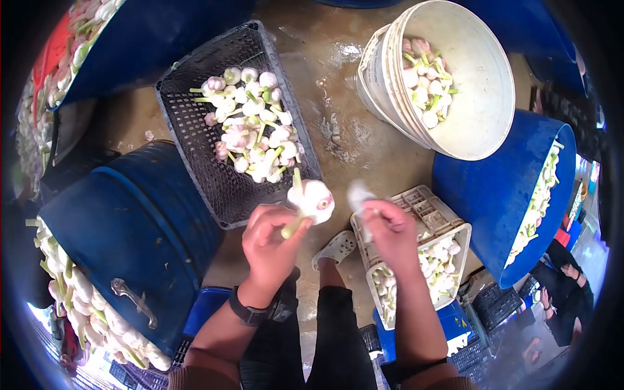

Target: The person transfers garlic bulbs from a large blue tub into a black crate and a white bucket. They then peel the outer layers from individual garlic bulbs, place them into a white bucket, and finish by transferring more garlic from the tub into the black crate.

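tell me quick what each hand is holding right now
Left hand: closed on a garlic bulb, by its stalk.
Right hand: closed on a small white thing, too blurred to name.

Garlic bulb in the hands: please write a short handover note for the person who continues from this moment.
Left hand: closed on the stem of a garlic bulb, held above the floor.
Right hand: closed on a blurred white object; what it is cannot be told.
Things: garlic lies in the dark mesh crate, the white bucket and the white crate.
Done: these three containers are partly filled.
Left: the blue barrels around them hold many more bulbs, it seems.
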{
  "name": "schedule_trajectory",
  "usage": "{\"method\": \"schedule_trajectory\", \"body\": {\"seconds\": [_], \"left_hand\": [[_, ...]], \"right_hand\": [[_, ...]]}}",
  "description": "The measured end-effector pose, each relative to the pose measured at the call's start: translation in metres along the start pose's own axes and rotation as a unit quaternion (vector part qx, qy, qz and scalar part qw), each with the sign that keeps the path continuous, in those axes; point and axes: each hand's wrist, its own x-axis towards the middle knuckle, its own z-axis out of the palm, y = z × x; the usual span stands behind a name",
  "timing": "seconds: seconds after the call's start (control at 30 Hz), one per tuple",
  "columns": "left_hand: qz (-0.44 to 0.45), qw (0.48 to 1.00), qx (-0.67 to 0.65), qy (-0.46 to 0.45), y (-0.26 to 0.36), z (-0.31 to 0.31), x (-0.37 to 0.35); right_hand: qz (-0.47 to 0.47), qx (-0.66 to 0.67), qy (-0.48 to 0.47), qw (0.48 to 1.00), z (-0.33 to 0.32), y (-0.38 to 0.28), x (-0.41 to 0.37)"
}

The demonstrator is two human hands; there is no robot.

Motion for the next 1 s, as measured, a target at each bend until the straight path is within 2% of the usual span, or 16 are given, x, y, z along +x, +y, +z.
{"method": "schedule_trajectory", "body": {"seconds": [0.07, 0.1, 0.17, 0.33, 0.4, 0.43, 0.5, 0.53, 0.57, 0.6, 0.63, 0.67, 0.7, 0.73, 0.8, 1.0], "left_hand": [[0.161, 0.975, 0.145, -0.042, 0.006, 0.004, -0.001], [0.161, 0.975, 0.144, -0.043, 0.008, 0.005, -0.001], [0.240, 0.950, 0.177, -0.094, 0.012, 0.005, 0.000], [0.265, 0.932, 0.194, -0.150, 0.016, -0.001, 0.004], [0.227, 0.950, 0.162, -0.138, 0.012, -0.001, -0.001], [0.227, 0.950, 0.163, -0.137, 0.013, 0.000, -0.003], [0.094, 0.991, 0.084, -0.041, 0.016, 0.001, -0.011], [0.059, 0.996, 0.065, -0.022, 0.009, -0.001, -0.017], [0.060, 0.996, 0.066, -0.021, 0.007, 0.000, -0.017], [0.038, 0.998, 0.049, 0.003, 0.005, 0.001, -0.018], [0.015, 0.999, 0.032, 0.026, 0.004, 0.002, -0.020], [0.013, 0.999, 0.033, 0.025, 0.004, 0.003, -0.019], [0.063, 0.995, 0.080, 0.019, 0.005, 0.005, -0.017], [0.115, 0.985, 0.126, 0.012, 0.007, 0.007, -0.016], [0.151, 0.977, 0.148, 0.004, 0.009, 0.008, -0.014], [0.247, 0.950, 0.186, -0.038, 0.012, 0.004, -0.005]], "right_hand": [[-0.125, -0.093, -0.030, 0.987, 0.020, -0.019, -0.002], [-0.125, -0.093, -0.029, 0.987, 0.024, -0.025, 0.000], [-0.211, -0.287, -0.017, 0.934, 0.032, -0.034, 0.005], [-0.259, -0.325, -0.022, 0.909, 0.037, -0.034, 0.002], [-0.321, -0.390, -0.010, 0.863, 0.036, -0.025, 0.002], [-0.321, -0.389, -0.011, 0.863, 0.031, -0.013, 0.008], [-0.255, -0.413, 0.140, 0.863, 0.015, 0.012, 0.025], [-0.255, -0.411, 0.140, 0.864, 0.010, 0.013, 0.026], [-0.140, -0.316, 0.116, 0.931, 0.005, 0.013, 0.026], [-0.020, -0.214, 0.087, 0.973, 0.004, 0.012, 0.025], [-0.018, -0.214, 0.085, 0.973, 0.010, 0.009, 0.019], [-0.062, -0.161, 0.048, 0.984, 0.021, 0.000, 0.009], [-0.106, -0.109, 0.011, 0.988, 0.029, -0.009, 0.002], [-0.105, -0.110, 0.012, 0.988, 0.035, -0.017, -0.002], [-0.227, -0.287, -0.006, 0.931, 0.042, -0.029, -0.006], [-0.207, -0.300, 0.013, 0.931, 0.047, -0.024, -0.006]]}}
